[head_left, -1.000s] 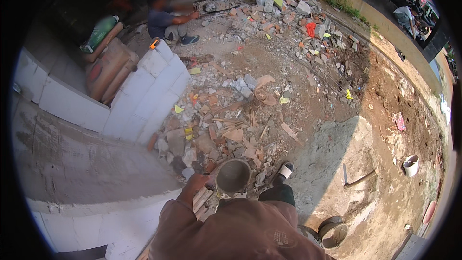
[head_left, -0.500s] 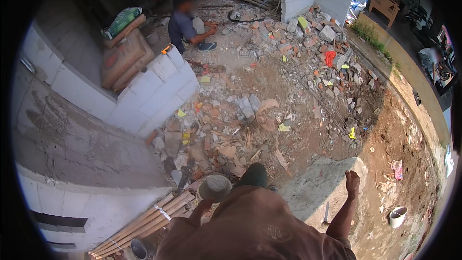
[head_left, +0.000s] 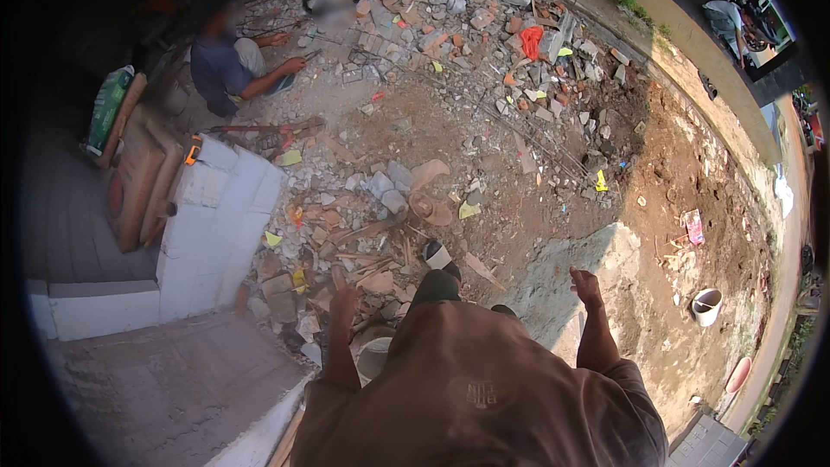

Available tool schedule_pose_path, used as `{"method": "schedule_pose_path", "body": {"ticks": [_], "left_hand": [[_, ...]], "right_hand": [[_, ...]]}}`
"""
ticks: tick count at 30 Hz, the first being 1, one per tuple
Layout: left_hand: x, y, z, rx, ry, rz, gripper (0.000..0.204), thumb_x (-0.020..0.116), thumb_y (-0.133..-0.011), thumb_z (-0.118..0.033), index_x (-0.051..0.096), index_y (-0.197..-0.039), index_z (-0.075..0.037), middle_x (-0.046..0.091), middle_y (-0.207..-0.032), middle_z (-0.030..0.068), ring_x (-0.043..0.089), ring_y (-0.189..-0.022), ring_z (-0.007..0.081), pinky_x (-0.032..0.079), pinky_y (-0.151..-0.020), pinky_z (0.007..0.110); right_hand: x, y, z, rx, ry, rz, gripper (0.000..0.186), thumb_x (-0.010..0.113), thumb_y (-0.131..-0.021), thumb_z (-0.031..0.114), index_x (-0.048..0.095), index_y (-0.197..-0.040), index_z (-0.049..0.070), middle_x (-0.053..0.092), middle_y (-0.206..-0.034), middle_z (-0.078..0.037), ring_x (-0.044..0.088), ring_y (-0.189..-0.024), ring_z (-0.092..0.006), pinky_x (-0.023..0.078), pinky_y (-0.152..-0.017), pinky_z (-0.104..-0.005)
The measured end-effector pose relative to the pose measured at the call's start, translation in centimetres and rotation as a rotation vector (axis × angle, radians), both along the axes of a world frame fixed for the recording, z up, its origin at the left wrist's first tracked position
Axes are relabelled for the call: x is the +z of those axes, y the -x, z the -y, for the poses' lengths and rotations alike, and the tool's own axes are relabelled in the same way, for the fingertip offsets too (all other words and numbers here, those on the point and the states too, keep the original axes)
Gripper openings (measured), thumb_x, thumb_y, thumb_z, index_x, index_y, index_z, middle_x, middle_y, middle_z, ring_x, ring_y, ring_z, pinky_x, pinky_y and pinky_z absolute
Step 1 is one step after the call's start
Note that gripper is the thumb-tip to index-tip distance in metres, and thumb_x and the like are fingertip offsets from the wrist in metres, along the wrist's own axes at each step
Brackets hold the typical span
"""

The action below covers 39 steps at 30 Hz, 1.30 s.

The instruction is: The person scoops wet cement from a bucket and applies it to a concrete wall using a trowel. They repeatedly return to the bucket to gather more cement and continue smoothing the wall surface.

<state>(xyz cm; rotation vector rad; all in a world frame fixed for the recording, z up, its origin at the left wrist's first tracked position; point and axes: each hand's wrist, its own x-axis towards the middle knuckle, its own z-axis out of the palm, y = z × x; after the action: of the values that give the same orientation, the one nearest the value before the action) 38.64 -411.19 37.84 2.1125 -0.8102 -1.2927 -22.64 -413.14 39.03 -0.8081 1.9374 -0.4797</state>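
Observation:
My left hand is stretched forward over broken bricks and wood scraps, fingers extended, with nothing visibly in it. A grey round bucket shows just below and right of that forearm, close against my brown shirt; what supports it is hidden. My right hand is out to the right over a grey cement patch, fingers loosely spread and empty. My knee and a white-toed shoe point ahead into the rubble.
A low white block wall and stacked cement sacks stand at left. A person crouches at the far left among rubble. A white bucket sits on dirt at right. A rough concrete slab lies at lower left.
The view has swung and I have stepped forward. The grey bucket, held up in front by my left hand earlier, now sits lower beside the forearm. My right hand has risen.

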Motion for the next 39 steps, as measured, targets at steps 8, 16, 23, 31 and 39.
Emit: {"method": "schedule_pose_path", "body": {"ticks": [8, 16, 23, 31, 39], "left_hand": [[3.6, -3.8, 22.3, -0.064, 0.116, -0.02, 0.039, 0.051, -0.091, -0.038, 0.061, -0.091, 0.0, 0.062, -0.091, 0.0086, 0.061, -0.072, 0.016, 0.046, -0.06, 0.028], [17.5, 5.5, 42.7, -0.163, 0.446, -0.234, 0.034, 0.045, -0.094, -0.026, 0.053, -0.115, 0.0, 0.057, -0.113, 0.0134, 0.059, -0.095, 0.0194, 0.043, -0.085, 0.032], [17.5, -1.6, 55.0, -0.27, 0.431, 0.16, 0.028, 0.052, -0.091, -0.02, 0.056, -0.111, -0.001, 0.061, -0.102, 0.0113, 0.059, -0.092, 0.0206, 0.044, -0.081, 0.032], [7.6, -11.2, 43.0, 0.432, -0.232, 0.215, 0.03, 0.05, -0.087, -0.028, 0.06, -0.081, 0.0, 0.056, -0.06, 0.0077, 0.05, -0.045, 0.0179, 0.039, -0.037, 0.031], [1.1, -6.7, 42.6, 0.283, -0.364, 0.079, 0.033, 0.054, -0.086, -0.03, 0.06, -0.088, 0.003, 0.057, -0.064, 0.0078, 0.055, -0.05, 0.0196, 0.044, -0.041, 0.033]], "right_hand": [[0.0, -3.2, -2.2, -0.163, -0.523, -0.172, 0.051, 0.051, -0.084, 0.051, 0.066, -0.085, 0.002, 0.065, -0.068, -0.014, 0.063, -0.062, -0.0236, 0.049, -0.061, -0.0372], [-4.2, -3.8, 8.3, -0.021, -0.284, -0.193, 0.044, 0.058, -0.084, 0.044, 0.063, -0.087, 0.0, 0.062, -0.068, -0.009, 0.061, -0.054, -0.0182, 0.047, -0.047, -0.033], [-1.7, -6.8, 32.3, 0.499, -0.561, -0.239, 0.033, 0.047, -0.09, 0.033, 0.057, -0.117, 0.017, 0.067, -0.089, -0.011, 0.064, -0.087, -0.0272, 0.05, -0.074, -0.038], [12.0, -7.5, 66.5, 0.273, 0.107, -0.126, 0.05, 0.054, -0.085, 0.048, 0.065, -0.103, 0.003, 0.065, -0.099, -0.019, 0.061, -0.095, -0.0324, 0.046, -0.085, -0.0387], [17.2, -19.2, 83.3, 0.519, 0.359, 0.01, 0.056, 0.056, -0.085, 0.05, 0.062, -0.106, -0.002, 0.066, -0.095, -0.02, 0.063, -0.092, -0.029, 0.048, -0.081, -0.0369]]}}
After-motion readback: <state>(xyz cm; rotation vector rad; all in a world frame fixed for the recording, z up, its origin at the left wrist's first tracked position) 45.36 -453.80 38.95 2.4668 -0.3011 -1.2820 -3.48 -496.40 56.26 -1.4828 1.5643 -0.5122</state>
